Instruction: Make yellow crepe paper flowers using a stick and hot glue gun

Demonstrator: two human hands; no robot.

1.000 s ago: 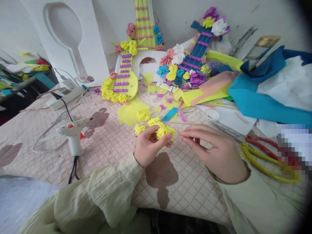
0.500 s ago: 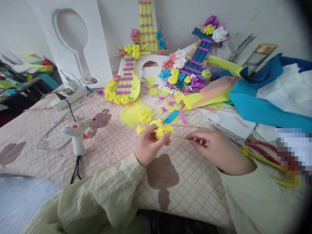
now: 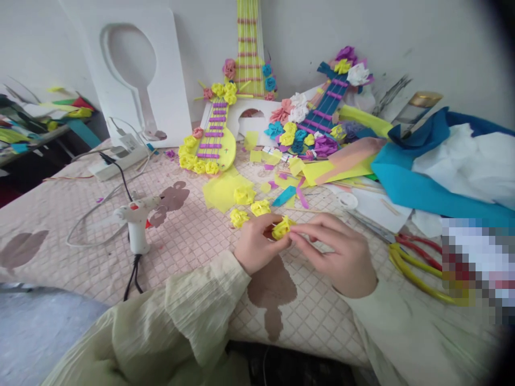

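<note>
My left hand [image 3: 258, 245] is closed around a small crumpled yellow paper flower [image 3: 282, 227], which shows between thumb and forefinger. At the flower's right edge, the thumb and forefinger of my right hand [image 3: 341, 252] are pinched together on it. Whether something thin is also between those right fingertips cannot be made out. Just beyond my left hand lie more yellow paper flowers: one at the left [image 3: 239, 218], one behind the knuckles [image 3: 260, 207], and another [image 3: 243, 194] on a yellow paper sheet [image 3: 219, 190].
A white glue gun [image 3: 138, 225] stands at left with its cable. Behind are a yellow paper instrument [image 3: 225, 147], a blue one [image 3: 332, 102] and a white cut-out board [image 3: 171, 80]. Blue paper [image 3: 422, 179], yellow-handled pliers [image 3: 418, 276] and paper scraps [image 3: 284, 195] lie rightward.
My right hand has moved left to the flower; a thin stick-like piece earlier at its fingertips no longer shows. My left hand has shifted slightly, uncovering yellow flowers behind it. The view has shifted.
</note>
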